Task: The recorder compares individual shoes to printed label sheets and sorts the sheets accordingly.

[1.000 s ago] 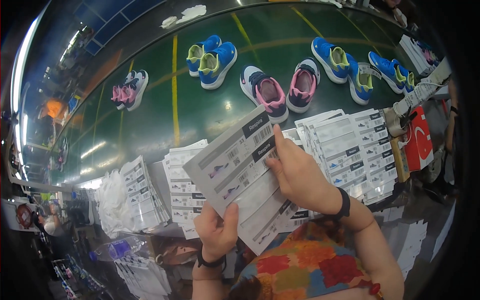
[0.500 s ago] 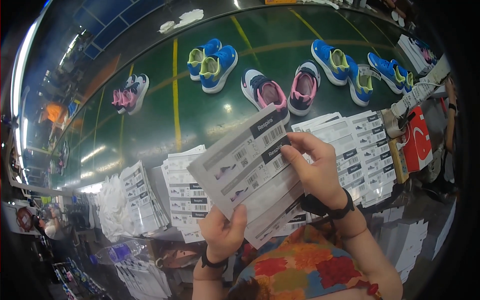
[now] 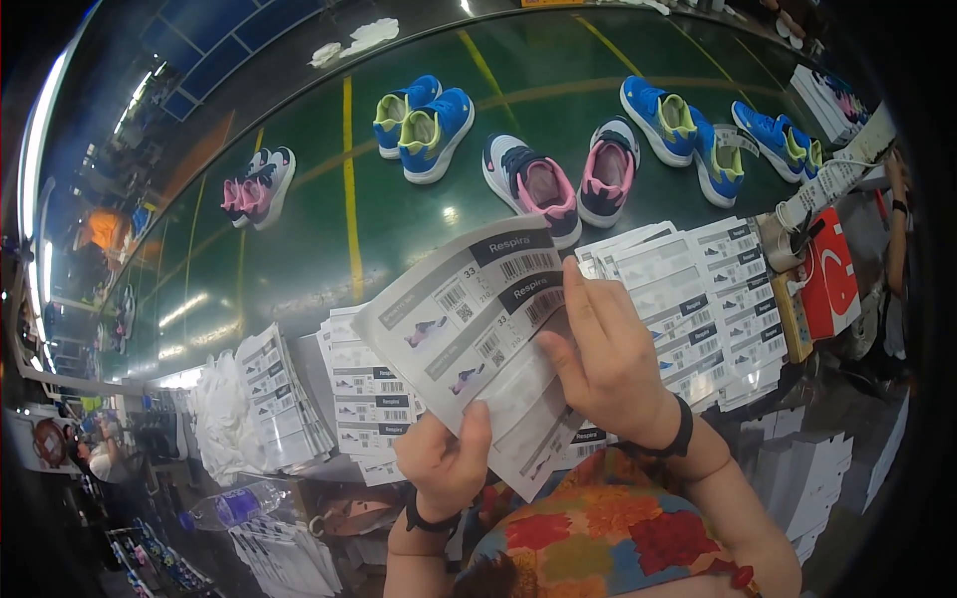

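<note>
My left hand pinches the lower edge of a sheet of shoe labels, thumb on top. The sheet carries printed labels with barcodes and small shoe pictures, plus a bare patch lower down. At its right edge my right hand grips it, with fingers stretched along the edge and the thumb lower on the sheet. The sheet's upper part bows. Just beyond it stand a white, navy and pink shoe and its mate. Stacks of label sheets lie to the right and left.
Blue sneakers and more blue ones stand on the green table. A smaller pink-and-white pair sits further left. A red box is at right. White crumpled material and a plastic bottle are at left.
The sheet has tipped and curved, its upper edge dropping toward me. My right hand has shifted down and left, its fingers straighter. My left hand has barely moved.
</note>
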A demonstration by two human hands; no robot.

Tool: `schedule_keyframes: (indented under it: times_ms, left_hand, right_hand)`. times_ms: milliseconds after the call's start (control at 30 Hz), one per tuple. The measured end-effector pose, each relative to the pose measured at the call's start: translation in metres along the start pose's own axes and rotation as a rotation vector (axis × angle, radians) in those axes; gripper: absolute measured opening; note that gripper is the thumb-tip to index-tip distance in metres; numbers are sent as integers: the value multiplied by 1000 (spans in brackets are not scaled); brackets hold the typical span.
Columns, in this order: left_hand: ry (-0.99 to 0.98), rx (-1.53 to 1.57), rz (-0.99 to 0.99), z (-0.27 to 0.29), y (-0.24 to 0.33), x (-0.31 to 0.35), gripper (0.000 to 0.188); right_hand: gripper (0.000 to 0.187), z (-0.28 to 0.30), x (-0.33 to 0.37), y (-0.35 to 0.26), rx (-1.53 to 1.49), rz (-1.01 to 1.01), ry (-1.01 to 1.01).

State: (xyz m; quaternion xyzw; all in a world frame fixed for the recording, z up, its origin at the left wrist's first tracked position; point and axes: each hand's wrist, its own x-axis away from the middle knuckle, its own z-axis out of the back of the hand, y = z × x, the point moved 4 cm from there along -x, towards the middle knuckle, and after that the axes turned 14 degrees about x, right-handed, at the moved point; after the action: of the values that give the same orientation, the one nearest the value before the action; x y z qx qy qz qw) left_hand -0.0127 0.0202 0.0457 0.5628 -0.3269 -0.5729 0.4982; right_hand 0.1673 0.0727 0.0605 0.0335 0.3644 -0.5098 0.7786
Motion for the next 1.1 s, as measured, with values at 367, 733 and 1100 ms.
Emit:
schedule_keyframes:
  times_ms: [367, 733, 1100]
  left_hand:
    - [-19, -10, -112, -9, -1, -4, 19]
    - [-39, -203, 47, 5, -30, -9, 22]
    - [-217, 158, 626, 180, -148, -50, 25]
  right_hand:
    - [45, 15, 0, -2, -43, 13, -145]
    - [39, 34, 12, 28, -1360, -570, -131]
    - [28, -12, 0, 219, -954, -940, 610]
